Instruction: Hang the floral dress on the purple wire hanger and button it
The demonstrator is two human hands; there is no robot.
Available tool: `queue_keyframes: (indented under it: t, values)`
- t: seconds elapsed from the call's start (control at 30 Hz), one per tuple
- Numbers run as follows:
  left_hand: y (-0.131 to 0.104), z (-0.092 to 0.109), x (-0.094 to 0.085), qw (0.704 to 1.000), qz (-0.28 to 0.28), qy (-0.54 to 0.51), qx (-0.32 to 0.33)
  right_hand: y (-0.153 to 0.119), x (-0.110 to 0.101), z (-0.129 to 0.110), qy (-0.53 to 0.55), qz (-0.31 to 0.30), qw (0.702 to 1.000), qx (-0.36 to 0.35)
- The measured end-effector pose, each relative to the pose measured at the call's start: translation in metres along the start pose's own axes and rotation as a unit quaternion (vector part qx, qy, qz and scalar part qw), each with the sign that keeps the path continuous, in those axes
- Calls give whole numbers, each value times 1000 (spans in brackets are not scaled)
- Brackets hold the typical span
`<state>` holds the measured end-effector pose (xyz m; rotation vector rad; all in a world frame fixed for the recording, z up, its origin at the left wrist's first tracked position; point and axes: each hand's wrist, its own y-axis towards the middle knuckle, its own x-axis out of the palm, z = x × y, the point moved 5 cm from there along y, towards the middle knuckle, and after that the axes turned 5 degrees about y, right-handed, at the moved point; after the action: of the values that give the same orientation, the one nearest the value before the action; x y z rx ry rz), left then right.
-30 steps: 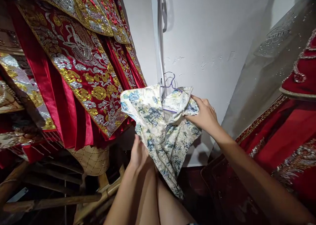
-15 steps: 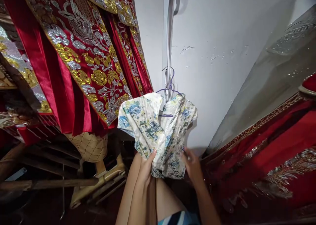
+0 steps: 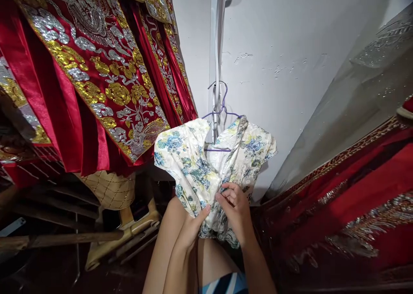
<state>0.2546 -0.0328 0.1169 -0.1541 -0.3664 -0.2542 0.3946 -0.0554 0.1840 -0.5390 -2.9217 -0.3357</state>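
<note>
A small white blouse (image 3: pixel 190 156) with blue and yellow flowers hangs in front of me on a purple wire hanger (image 3: pixel 223 99). Its short sleeves spread to both sides, and the V neckline shows the hanger's lower bar. My left hand (image 3: pixel 195 225) grips the lower left front, thumb on top of the cloth and the other fingers hidden behind it. At the middle of the front, my right hand (image 3: pixel 234 201) pinches the edge of the overlapping panel with bent fingers. The gathered hem falls below both hands, over my knees.
Red costumes with gold and silver sequins (image 3: pixel 119 94) hang on the left. Beneath them stands a bamboo chair (image 3: pixel 129 234). A white strap (image 3: pixel 217 40) runs down the white wall (image 3: pixel 267 36). Sheer plastic covering (image 3: pixel 338 113) and more red cloth (image 3: pixel 355 191) lie on the right.
My right hand has moved left and up from the blouse's right side to its middle front. The right half of the blouse has spread wider. My left hand keeps its hold, slightly lower.
</note>
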Motion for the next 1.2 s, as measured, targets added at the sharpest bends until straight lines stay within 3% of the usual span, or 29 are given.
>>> queue_keyframes:
  t: [0.3,0.83,1.03,1.2]
  values:
    - [-15,27,-3,995,-45,87,-19,-3,0,-12,-40,32,999,-15]
    - [-21,34,-2,993,-34,112,-30,2,-5,-9,-17,54,998,4]
    - [-20,37,4,990,-62,122,-22,1,-2,-7,6,56,998,10]
    - [-20,30,-11,987,-22,157,-31,3,-1,-7,10,32,999,23]
